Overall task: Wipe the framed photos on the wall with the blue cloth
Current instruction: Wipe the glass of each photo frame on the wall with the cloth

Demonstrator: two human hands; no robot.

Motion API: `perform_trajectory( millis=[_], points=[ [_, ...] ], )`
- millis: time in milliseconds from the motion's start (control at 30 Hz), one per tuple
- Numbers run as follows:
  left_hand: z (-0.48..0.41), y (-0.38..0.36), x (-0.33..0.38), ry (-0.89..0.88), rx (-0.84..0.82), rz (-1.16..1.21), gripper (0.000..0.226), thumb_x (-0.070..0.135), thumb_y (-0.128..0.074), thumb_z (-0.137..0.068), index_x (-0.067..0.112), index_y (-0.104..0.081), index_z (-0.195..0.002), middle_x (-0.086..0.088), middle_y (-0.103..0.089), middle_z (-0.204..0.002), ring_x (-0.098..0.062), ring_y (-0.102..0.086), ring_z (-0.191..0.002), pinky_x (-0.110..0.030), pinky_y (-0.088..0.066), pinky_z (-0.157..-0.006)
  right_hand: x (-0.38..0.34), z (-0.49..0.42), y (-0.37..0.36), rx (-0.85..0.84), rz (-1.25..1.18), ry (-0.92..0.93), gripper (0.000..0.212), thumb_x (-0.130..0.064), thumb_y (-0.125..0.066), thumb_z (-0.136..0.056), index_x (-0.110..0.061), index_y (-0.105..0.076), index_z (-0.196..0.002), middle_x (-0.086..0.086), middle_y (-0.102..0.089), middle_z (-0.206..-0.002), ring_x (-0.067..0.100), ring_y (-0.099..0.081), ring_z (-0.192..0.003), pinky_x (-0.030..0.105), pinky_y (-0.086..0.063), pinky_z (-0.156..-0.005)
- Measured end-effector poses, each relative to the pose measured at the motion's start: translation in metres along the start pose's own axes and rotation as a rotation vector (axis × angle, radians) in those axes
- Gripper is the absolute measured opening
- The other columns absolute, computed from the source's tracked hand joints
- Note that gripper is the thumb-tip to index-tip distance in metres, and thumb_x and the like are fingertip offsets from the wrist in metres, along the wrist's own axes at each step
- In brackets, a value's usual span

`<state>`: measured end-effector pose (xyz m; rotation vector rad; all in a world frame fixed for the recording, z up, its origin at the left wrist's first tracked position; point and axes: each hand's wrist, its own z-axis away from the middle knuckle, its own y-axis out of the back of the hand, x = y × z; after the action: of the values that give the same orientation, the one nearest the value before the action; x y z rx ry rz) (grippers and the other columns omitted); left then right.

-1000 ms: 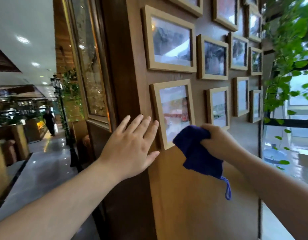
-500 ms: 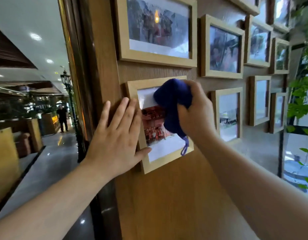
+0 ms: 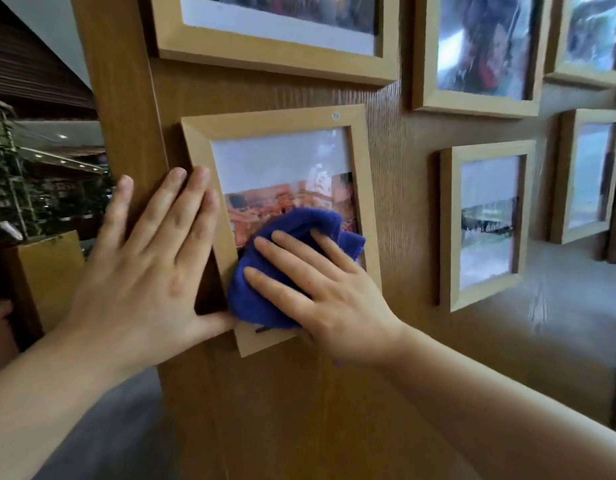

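A: Taking the light wooden frame (image 3: 279,126) at the wall's left edge as the marker, what is happening to its left?

B: The left hand (image 3: 150,258) is lying flat with fingers spread, holding nothing. Its fingertips are pressing on the frame's left rail and the thumb is reaching under the lower left corner, bracing it against the wood-grain wall panel (image 3: 396,174).

A: And on the frame itself?

B: The blue cloth (image 3: 265,299) is bunched over the lower part of the glass, and the right hand (image 3: 320,289) is pressing it flat under open fingers. The cloth looks soft and light, so I judge a flat palm is driving it better than a pinch. The frame is probably light and hanging loose, its glass breakable, so it is best steadied by the rails.

A: What is differing from half a second earlier?

B: The cloth is sitting lower now; it was at the top of the glass, gripped in a closed fist. To the right, the neighbouring frame (image 3: 486,223) is hanging apart, not yet touched.
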<state>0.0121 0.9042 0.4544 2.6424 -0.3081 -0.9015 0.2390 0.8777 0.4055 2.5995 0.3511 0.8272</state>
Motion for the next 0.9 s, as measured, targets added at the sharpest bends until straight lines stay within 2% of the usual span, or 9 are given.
perform_trajectory(
  millis=[100,300,400,533,733,900],
  points=[
    [0.002,0.000,-0.001,0.001,0.004,-0.033,0.121,0.079,-0.050,-0.069,-0.005,-0.020,-0.150,-0.024,-0.016,-0.161,-0.036,-0.016,-0.150,-0.064,-0.012,-0.118,0.017,-0.021,0.009,0.033,0.046,0.026,0.046,-0.021,-0.054,-0.096,-0.019,-0.045,-0.141,0.013,-0.039,-0.150,0.029,-0.030,-0.141,0.054,-0.020,-0.115],
    [0.000,0.002,0.001,0.032,-0.052,-0.055,0.121,0.083,-0.042,-0.070,-0.005,-0.020,-0.150,-0.022,-0.012,-0.163,-0.032,-0.010,-0.151,-0.062,-0.009,-0.119,0.052,-0.072,0.034,0.225,0.039,-0.071,0.046,-0.021,-0.064,-0.090,-0.012,-0.053,-0.134,0.019,-0.053,-0.137,0.033,-0.046,-0.130,0.055,-0.039,-0.104],
    [-0.001,0.005,0.000,0.037,-0.070,-0.052,0.121,0.084,-0.040,-0.070,-0.005,-0.020,-0.150,-0.022,-0.012,-0.163,-0.032,-0.010,-0.151,-0.061,-0.008,-0.119,0.051,-0.073,0.030,0.276,0.025,-0.084,0.043,-0.019,-0.063,-0.091,-0.011,-0.055,-0.132,0.018,-0.056,-0.134,0.032,-0.047,-0.129,0.053,-0.040,-0.102],
    [0.000,0.005,0.000,0.031,-0.069,-0.055,0.124,0.083,-0.046,-0.069,-0.004,-0.016,-0.151,-0.021,-0.011,-0.163,-0.034,-0.013,-0.151,-0.062,-0.010,-0.119,0.031,-0.038,0.010,0.212,-0.036,-0.068,0.040,-0.015,-0.059,-0.093,-0.011,-0.055,-0.133,0.017,-0.052,-0.139,0.032,-0.040,-0.135,0.053,-0.035,-0.106],
    [0.000,0.004,0.000,0.030,-0.063,-0.048,0.118,0.077,-0.044,-0.070,-0.003,-0.015,-0.151,-0.022,-0.012,-0.162,-0.034,-0.013,-0.150,-0.060,-0.007,-0.120,0.012,0.017,-0.002,0.023,-0.036,0.075,0.039,-0.016,-0.054,-0.097,-0.017,-0.052,-0.136,0.014,-0.048,-0.144,0.030,-0.037,-0.138,0.052,-0.034,-0.109],
    [0.001,0.003,0.001,0.032,-0.046,-0.061,0.123,0.081,-0.047,-0.069,-0.004,-0.015,-0.151,-0.022,-0.011,-0.162,-0.035,-0.013,-0.150,-0.062,-0.009,-0.119,0.035,-0.001,0.007,0.057,-0.032,0.077,0.040,-0.016,-0.058,-0.095,-0.013,-0.053,-0.135,0.015,-0.052,-0.140,0.031,-0.043,-0.134,0.053,-0.040,-0.103]
  ],
)
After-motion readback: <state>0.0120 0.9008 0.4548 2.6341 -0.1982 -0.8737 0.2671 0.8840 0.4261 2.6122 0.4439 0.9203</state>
